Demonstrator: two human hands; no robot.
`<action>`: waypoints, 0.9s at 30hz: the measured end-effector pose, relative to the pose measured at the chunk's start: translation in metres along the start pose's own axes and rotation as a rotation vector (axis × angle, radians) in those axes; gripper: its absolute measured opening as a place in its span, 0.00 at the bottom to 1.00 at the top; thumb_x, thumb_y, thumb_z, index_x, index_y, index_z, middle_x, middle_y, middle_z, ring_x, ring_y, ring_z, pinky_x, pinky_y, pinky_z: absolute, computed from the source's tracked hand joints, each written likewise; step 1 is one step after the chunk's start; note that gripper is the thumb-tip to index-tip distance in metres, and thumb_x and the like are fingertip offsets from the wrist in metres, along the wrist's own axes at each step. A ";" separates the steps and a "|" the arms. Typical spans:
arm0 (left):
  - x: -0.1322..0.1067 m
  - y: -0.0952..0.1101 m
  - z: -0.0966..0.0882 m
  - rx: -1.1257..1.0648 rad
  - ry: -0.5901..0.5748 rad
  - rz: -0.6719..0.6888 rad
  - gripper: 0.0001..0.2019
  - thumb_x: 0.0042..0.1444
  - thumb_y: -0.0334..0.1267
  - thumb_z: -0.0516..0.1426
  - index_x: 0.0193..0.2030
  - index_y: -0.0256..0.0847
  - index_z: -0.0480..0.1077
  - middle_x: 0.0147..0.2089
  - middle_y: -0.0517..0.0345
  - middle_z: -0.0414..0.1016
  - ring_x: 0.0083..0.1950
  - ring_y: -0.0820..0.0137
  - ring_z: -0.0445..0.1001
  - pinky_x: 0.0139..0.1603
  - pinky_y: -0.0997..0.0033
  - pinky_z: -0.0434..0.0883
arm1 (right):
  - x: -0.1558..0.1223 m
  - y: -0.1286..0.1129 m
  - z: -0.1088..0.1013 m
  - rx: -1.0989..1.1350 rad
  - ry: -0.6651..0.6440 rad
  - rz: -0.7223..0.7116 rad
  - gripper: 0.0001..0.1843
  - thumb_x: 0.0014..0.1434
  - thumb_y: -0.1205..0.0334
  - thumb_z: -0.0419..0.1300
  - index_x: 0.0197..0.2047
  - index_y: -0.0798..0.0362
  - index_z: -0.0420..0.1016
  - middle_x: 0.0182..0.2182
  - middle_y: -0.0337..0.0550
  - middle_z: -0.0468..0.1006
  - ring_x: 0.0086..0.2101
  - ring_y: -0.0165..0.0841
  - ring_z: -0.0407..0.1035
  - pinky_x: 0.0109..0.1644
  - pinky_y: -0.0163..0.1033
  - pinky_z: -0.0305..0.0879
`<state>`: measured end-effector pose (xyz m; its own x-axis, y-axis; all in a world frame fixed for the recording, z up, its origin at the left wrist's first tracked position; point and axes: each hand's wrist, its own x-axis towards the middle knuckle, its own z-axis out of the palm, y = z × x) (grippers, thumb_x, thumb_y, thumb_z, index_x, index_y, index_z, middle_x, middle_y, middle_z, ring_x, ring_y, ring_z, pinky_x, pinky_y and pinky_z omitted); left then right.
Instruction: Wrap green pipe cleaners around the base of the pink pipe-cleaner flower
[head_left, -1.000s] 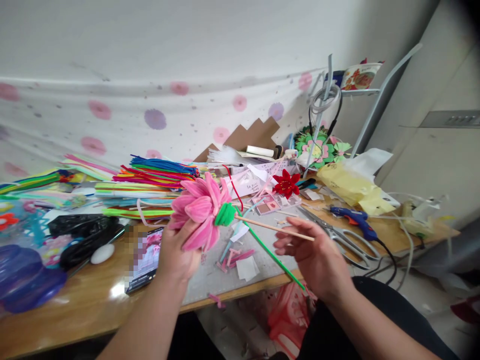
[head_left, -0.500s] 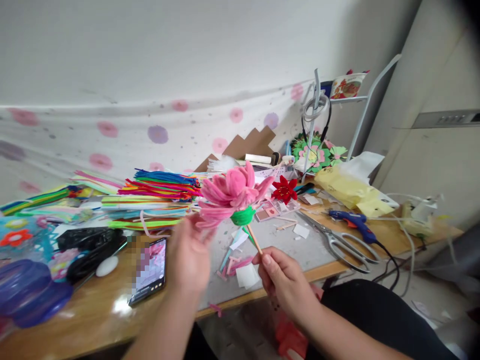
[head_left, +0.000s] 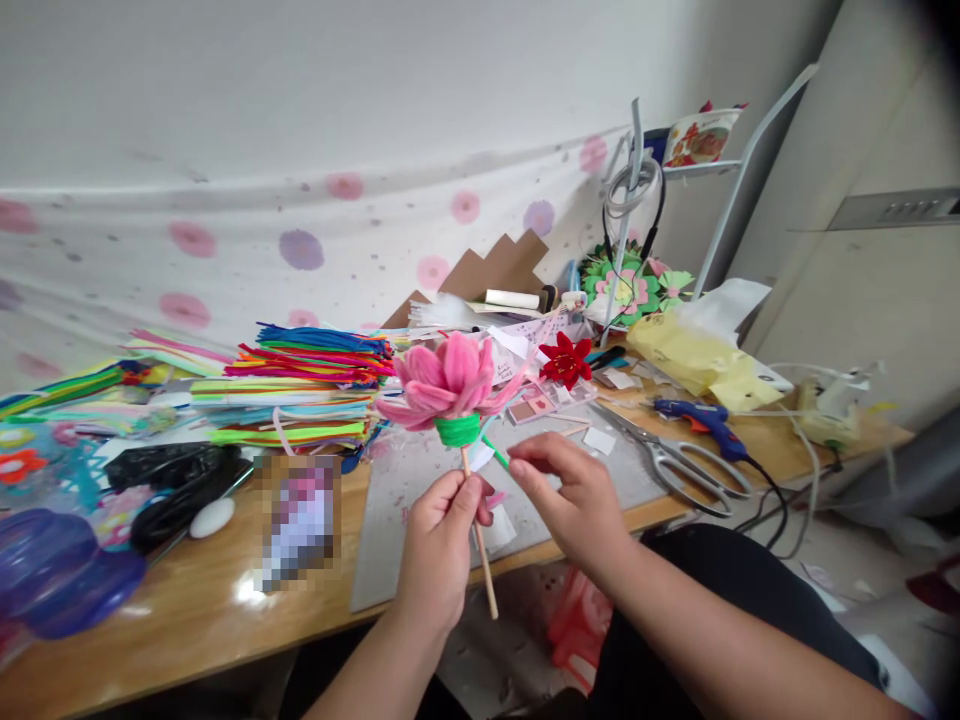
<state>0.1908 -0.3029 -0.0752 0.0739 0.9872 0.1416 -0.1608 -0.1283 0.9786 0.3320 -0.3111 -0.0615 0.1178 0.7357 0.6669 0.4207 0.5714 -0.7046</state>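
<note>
1. Since the earlier frame, the stick [head_left: 486, 582] has passed from the right hand [head_left: 574, 490] to the left hand [head_left: 442, 525], which was beside the petals.
2. The left hand pinches the stick between thumb and fingers, just below the pink flower [head_left: 450, 375], above the grey mat [head_left: 382, 530].
3. A green strip [head_left: 493, 450] slants down and rightward from the green wrapping [head_left: 457, 431] under the petals. The right hand is nearer its lower visible end, half curled; I cannot tell whether it grips the strip.
4. The flower points up and slightly left; the stick's long axis runs nearly upright, its bare end toward the person.
</note>
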 end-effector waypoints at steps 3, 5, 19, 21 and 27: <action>-0.006 -0.004 0.002 0.066 -0.036 -0.021 0.14 0.57 0.44 0.56 0.24 0.39 0.65 0.20 0.63 0.63 0.24 0.74 0.63 0.27 0.75 0.61 | 0.015 -0.005 -0.001 -0.005 0.065 -0.157 0.06 0.57 0.69 0.58 0.37 0.53 0.76 0.32 0.44 0.77 0.33 0.31 0.71 0.37 0.35 0.67; -0.010 -0.006 0.005 0.123 -0.059 -0.037 0.15 0.58 0.45 0.54 0.25 0.40 0.64 0.18 0.64 0.62 0.21 0.75 0.62 0.24 0.75 0.59 | 0.019 -0.005 0.000 -0.062 0.101 -0.223 0.08 0.58 0.70 0.57 0.38 0.53 0.76 0.32 0.44 0.77 0.32 0.30 0.71 0.36 0.34 0.67; -0.026 -0.012 0.013 0.359 -0.070 0.024 0.17 0.60 0.47 0.50 0.25 0.40 0.65 0.15 0.66 0.58 0.17 0.77 0.59 0.21 0.77 0.57 | 0.017 0.009 -0.008 -0.582 0.269 -0.578 0.04 0.56 0.69 0.60 0.29 0.56 0.74 0.19 0.40 0.73 0.20 0.28 0.65 0.26 0.35 0.60; -0.028 -0.012 0.014 0.335 -0.080 0.003 0.16 0.60 0.47 0.50 0.25 0.40 0.65 0.14 0.66 0.58 0.17 0.77 0.58 0.20 0.77 0.57 | 0.018 0.009 -0.007 -0.571 0.297 -0.579 0.04 0.55 0.69 0.60 0.29 0.55 0.73 0.18 0.39 0.72 0.20 0.29 0.65 0.26 0.36 0.60; -0.028 -0.007 0.013 0.275 -0.054 -0.010 0.16 0.59 0.48 0.50 0.26 0.40 0.66 0.14 0.67 0.56 0.17 0.76 0.57 0.20 0.76 0.57 | 0.016 0.010 -0.008 -0.371 0.142 -0.513 0.03 0.56 0.69 0.59 0.36 0.56 0.73 0.24 0.43 0.76 0.24 0.30 0.69 0.28 0.34 0.64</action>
<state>0.2023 -0.3304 -0.0837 0.1280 0.9829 0.1322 0.1128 -0.1469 0.9827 0.3453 -0.2966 -0.0557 -0.0737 0.3327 0.9402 0.7353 0.6550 -0.1741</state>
